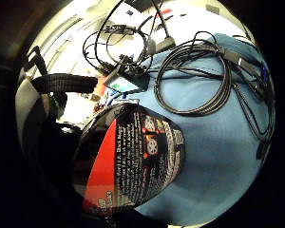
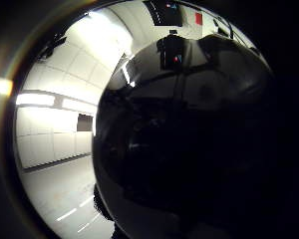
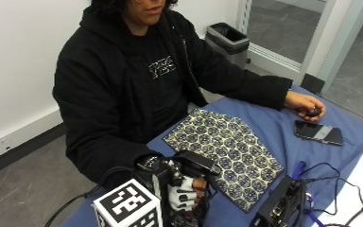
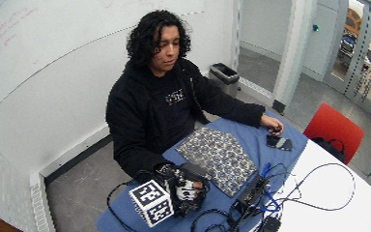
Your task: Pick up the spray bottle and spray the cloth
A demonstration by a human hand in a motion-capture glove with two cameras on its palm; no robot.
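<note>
My gloved right hand point(image 3: 181, 195) grips a black spray bottle point(image 3: 193, 165) near the table's corner, fingers curled round its body below the black spray head. The bottle stands roughly upright; I cannot tell whether its base touches the table. A patterned cloth point(image 3: 229, 146) lies flat on the blue table cover, just beyond the bottle. In the little finger side palm view the bottle's red and black label point(image 1: 128, 161) sits close to the palm over the blue cover point(image 1: 218, 152). The dark bottle point(image 2: 189, 139) fills the thumb side palm view. In the wide view, hand point(image 4: 187, 192), bottle point(image 4: 192, 172) and cloth point(image 4: 218, 152) show the same.
The person's bare left hand point(image 3: 304, 105) rests at the far side of the table on a small dark object, next to a phone point(image 3: 318, 132). A black box point(image 3: 282, 204) with cables point(image 1: 194, 80) sits right of the cloth. A bin point(image 3: 229, 38) stands on the floor behind.
</note>
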